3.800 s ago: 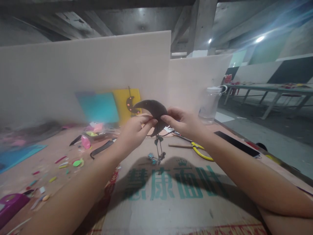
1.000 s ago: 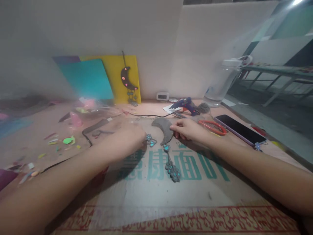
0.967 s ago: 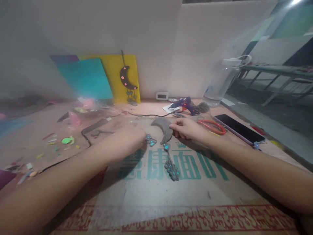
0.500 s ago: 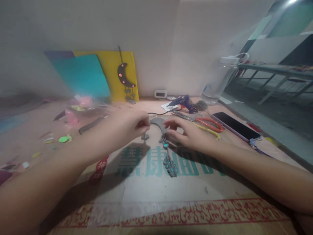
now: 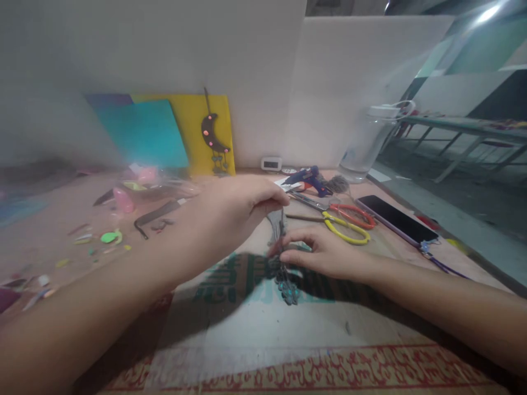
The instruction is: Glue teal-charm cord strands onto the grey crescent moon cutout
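A grey crescent ornament (image 5: 277,224) lies at the middle of the table, partly hidden by my hands. From it hangs a grey flower-shaped pendant (image 5: 289,292) with turquoise dots. My left hand (image 5: 251,211) is arched over the crescent with its fingers pinched together at a thin grey strand. Just below and to the right, my right hand (image 5: 315,249) has its thumb and fingertips around the cords above the pendant. Scissors with yellow handles (image 5: 348,229) and others with red handles (image 5: 354,215) lie beyond my right hand.
Behind are a dark blue glue gun (image 5: 308,178), a small white display (image 5: 271,164) and a clear bottle (image 5: 364,145). A phone (image 5: 397,219) lies right. Clay scraps and a curved blade (image 5: 158,214) lie left. A dark moon ornament (image 5: 212,134) hangs against a yellow board (image 5: 189,126).
My left hand has moved right, over the crescent. My right hand has come slightly lower, onto the cords. More of the yellow-handled scissors shows.
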The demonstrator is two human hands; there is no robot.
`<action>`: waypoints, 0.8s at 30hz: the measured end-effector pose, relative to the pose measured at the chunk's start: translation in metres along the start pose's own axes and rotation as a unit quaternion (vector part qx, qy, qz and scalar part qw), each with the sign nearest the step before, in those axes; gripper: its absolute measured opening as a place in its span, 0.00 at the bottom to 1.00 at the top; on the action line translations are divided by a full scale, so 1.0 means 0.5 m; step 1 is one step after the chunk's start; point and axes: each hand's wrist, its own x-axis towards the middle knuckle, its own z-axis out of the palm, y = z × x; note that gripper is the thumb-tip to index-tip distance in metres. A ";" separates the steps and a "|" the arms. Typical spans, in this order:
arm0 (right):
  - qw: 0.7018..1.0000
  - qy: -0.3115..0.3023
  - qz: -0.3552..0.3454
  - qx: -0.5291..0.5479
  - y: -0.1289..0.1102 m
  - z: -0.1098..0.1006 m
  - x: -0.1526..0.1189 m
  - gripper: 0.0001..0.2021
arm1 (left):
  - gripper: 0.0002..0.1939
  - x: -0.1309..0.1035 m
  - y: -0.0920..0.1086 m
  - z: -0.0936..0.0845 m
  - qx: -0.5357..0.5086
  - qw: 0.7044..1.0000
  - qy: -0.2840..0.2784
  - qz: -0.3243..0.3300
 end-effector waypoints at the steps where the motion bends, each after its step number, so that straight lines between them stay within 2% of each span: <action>1: 0.999 -0.005 0.009 0.030 0.006 -0.001 -0.006 0.11 | 0.09 0.005 -0.002 0.003 -0.005 1.000 -0.001 0.000; 6: 0.985 0.009 0.067 0.159 0.048 -0.005 -0.037 0.11 | 0.09 0.018 -0.034 0.035 -0.030 0.999 -0.009 -0.006; 9: 0.972 0.039 0.102 0.206 0.067 -0.009 -0.052 0.15 | 0.09 0.026 -0.056 0.064 -0.040 0.999 -0.021 -0.007; 12: 0.965 0.044 0.105 0.236 0.078 -0.011 -0.063 0.17 | 0.10 0.033 -0.077 0.091 -0.027 0.998 -0.059 -0.013; 17: 0.988 0.023 0.092 0.118 0.069 -0.008 -0.073 0.08 | 0.11 0.024 -0.108 0.135 -0.020 0.985 -0.157 -0.064; 20: 0.991 0.018 0.112 0.068 0.058 -0.007 -0.073 0.06 | 0.12 0.008 -0.114 0.158 -0.028 0.983 -0.162 -0.086; 24: 0.992 0.011 0.122 0.038 0.049 -0.008 -0.072 0.06 | 0.13 -0.008 -0.122 0.185 -0.039 0.987 -0.144 -0.061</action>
